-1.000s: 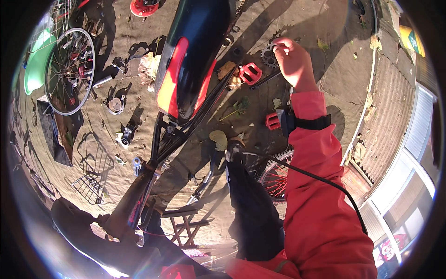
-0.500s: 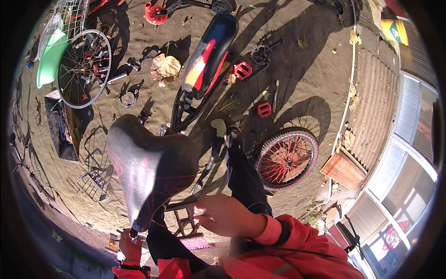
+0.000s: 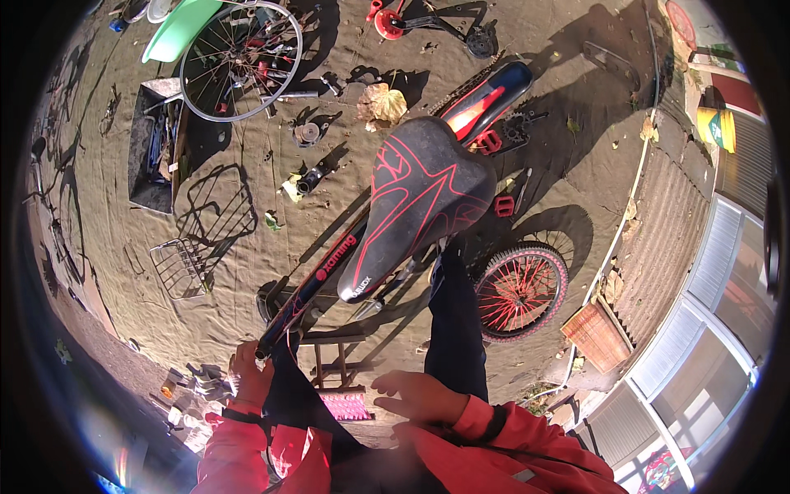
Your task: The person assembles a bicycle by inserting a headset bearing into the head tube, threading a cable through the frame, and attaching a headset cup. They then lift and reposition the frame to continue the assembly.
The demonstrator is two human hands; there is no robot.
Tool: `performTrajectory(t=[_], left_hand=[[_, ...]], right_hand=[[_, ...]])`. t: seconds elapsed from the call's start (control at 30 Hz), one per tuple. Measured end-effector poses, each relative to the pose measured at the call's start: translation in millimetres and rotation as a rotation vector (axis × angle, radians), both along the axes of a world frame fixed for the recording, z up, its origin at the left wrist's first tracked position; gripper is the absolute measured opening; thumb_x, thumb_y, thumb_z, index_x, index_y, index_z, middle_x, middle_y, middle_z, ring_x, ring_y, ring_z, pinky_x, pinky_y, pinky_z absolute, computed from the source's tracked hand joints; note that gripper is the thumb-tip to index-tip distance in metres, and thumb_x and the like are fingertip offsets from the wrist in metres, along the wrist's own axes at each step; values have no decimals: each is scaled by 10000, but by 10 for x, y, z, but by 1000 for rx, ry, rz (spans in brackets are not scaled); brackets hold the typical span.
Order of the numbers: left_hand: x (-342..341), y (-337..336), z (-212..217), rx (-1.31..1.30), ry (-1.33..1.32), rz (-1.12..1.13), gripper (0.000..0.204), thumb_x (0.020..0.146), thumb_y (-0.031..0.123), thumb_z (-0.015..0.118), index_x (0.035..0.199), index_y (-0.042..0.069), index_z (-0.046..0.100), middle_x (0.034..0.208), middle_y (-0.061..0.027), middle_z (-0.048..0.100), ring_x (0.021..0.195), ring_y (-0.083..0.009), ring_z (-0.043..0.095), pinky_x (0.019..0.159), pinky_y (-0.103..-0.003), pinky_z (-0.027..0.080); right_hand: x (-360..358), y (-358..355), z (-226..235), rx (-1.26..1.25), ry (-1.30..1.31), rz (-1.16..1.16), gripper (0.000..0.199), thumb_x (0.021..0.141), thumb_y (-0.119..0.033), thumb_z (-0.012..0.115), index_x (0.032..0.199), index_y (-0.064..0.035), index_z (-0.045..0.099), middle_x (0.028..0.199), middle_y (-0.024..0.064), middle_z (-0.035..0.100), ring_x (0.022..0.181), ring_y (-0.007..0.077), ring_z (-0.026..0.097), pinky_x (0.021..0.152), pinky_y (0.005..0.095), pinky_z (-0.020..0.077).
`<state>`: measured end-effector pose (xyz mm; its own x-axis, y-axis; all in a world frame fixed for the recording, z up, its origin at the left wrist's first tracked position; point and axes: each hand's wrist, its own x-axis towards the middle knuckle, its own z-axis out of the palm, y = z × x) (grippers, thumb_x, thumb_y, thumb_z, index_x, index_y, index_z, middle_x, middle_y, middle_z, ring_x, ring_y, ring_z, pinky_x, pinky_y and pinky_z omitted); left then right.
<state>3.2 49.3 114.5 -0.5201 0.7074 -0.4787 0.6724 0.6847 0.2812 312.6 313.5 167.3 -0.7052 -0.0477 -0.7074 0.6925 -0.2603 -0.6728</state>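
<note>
My left hand (image 3: 249,375) is wrapped round the near end of a black bicycle frame (image 3: 317,276) with red lettering. The frame slants up and to the right, carrying a black saddle (image 3: 424,185) with red lines. Past the saddle shows a glossy black, red and white guard (image 3: 494,99); the saddle covers the frame's middle. My right hand (image 3: 421,397) is in front of my body, below the saddle, its fingers loosely extended and apart. Nothing shows in it. To the right of my leg lies a small wheel (image 3: 522,292) with red spokes.
Red pedals (image 3: 504,206) and a crankset (image 3: 481,41) lie on the ground cloth. At left are a metal toolbox (image 3: 152,156), a bare spoked wheel (image 3: 239,62), a green basin (image 3: 181,33) and a wire rack (image 3: 179,267). A low stool (image 3: 341,405) stands between my legs.
The frame and saddle have swung round: the saddle's nose points nearer and the lettered tube now shows. My left hand has moved slightly up with the frame end; my right hand has shifted right.
</note>
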Motion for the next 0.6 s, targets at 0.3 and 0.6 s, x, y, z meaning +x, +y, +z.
performTrajectory(t=[0.3, 0.6], left_hand=[[-79, -68, -70, 36, -79, 88, 553, 737, 82, 836, 1256, 54, 644, 1179, -152, 673, 1052, -392, 658, 891, -479, 532], [17, -83, -82, 21, -79, 107, 531, 787, 163, 810, 1292, 94, 664, 1204, -124, 677, 1078, -383, 653, 957, -486, 537]], right_hand=[[-512, -121, 103, 295, 25, -69, 404, 948, -225, 816, 1283, -38, 691, 1133, 116, 742, 986, 246, 746, 852, 360, 603], [-1191, 1060, 492, 1392, 424, -255, 425, 804, -52, 818, 1202, -47, 669, 1077, 138, 695, 952, 318, 654, 849, 434, 555]])
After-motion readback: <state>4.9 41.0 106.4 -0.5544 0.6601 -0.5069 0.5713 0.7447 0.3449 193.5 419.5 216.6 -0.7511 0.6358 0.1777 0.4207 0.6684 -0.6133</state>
